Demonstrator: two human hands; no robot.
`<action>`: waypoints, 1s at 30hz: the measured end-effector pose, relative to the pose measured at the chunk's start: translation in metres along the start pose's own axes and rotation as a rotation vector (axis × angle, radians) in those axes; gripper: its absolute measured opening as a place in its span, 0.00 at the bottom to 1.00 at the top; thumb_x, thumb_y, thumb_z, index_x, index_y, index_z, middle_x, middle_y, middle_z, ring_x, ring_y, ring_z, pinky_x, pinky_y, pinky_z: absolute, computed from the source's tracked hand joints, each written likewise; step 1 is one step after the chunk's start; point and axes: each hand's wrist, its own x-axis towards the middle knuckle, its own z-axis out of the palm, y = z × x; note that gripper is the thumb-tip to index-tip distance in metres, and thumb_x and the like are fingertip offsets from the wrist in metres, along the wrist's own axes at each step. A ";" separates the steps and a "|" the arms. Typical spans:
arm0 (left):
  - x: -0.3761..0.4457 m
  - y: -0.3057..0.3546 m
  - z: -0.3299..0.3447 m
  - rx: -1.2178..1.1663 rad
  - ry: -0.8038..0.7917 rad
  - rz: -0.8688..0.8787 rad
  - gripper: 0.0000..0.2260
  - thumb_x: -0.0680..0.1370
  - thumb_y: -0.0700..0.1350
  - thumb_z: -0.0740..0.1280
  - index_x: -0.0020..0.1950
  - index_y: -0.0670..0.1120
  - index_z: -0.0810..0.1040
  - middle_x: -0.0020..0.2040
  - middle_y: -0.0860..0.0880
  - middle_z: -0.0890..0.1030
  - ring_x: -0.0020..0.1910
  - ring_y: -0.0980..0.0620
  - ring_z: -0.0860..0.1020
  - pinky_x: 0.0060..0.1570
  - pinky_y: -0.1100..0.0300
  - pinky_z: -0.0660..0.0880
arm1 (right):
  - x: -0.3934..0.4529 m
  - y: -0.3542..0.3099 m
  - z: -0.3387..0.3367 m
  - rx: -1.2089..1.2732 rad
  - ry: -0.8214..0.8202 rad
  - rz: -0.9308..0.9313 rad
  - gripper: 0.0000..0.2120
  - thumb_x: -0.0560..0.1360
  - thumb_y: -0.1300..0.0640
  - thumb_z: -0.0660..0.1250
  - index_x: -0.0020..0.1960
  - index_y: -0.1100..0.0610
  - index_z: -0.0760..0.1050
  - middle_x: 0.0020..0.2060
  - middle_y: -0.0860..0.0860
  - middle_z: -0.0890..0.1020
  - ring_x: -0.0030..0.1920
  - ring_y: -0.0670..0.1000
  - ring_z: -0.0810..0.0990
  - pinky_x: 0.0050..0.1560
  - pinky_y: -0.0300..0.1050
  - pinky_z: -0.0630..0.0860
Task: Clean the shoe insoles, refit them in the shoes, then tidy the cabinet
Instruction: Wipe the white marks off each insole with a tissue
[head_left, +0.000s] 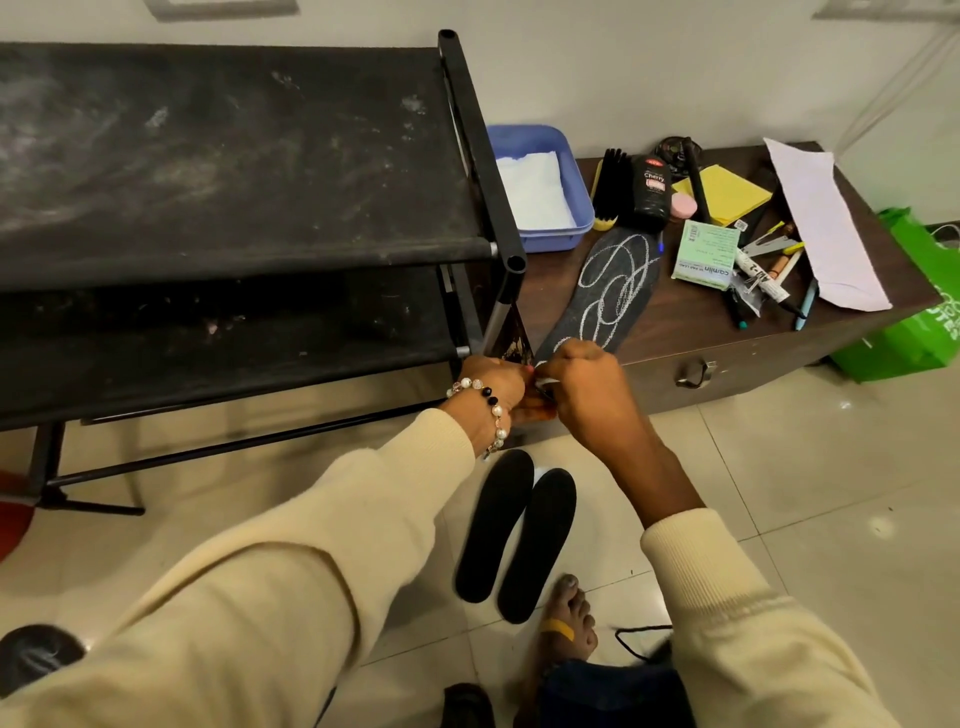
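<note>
A dark insole (602, 291) covered in white scribbled loops lies on the brown cabinet (691, 338), its heel end hanging over the front edge. My left hand (493, 389), with a bead bracelet at the wrist, grips that heel end from the left. My right hand (582, 389) is curled over the same end and pinches a small white piece of chalk (545, 383). Two plain black insoles (493, 525) (537, 545) lie side by side on the tiled floor below my hands.
A dusty black shoe rack (234, 171) stands to the left. On the cabinet are a blue tub (540, 192) with a white cloth, a shoe brush (608, 189), a polish bottle (652, 195), yellow notes, a green box, pens and white paper (821, 223). A green bag (914, 322) stands at the right.
</note>
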 end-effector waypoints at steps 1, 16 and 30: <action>0.000 0.000 0.000 -0.004 -0.003 -0.001 0.05 0.80 0.34 0.61 0.51 0.34 0.75 0.38 0.38 0.81 0.35 0.42 0.82 0.38 0.46 0.81 | -0.001 -0.006 -0.007 0.029 -0.073 0.046 0.14 0.77 0.61 0.63 0.60 0.60 0.78 0.57 0.59 0.76 0.57 0.51 0.73 0.49 0.36 0.69; 0.000 -0.003 -0.001 -0.020 0.003 0.002 0.08 0.77 0.29 0.63 0.39 0.38 0.75 0.36 0.39 0.80 0.32 0.44 0.80 0.35 0.51 0.81 | 0.009 -0.003 -0.020 -0.035 -0.048 -0.074 0.12 0.75 0.61 0.66 0.57 0.57 0.81 0.54 0.58 0.78 0.55 0.58 0.76 0.52 0.47 0.71; -0.004 0.000 -0.003 -0.029 -0.014 0.000 0.08 0.75 0.28 0.66 0.40 0.38 0.73 0.40 0.38 0.80 0.35 0.42 0.81 0.37 0.50 0.80 | 0.008 0.001 -0.023 0.014 -0.066 -0.121 0.08 0.72 0.63 0.70 0.50 0.60 0.84 0.46 0.61 0.80 0.47 0.62 0.79 0.45 0.50 0.73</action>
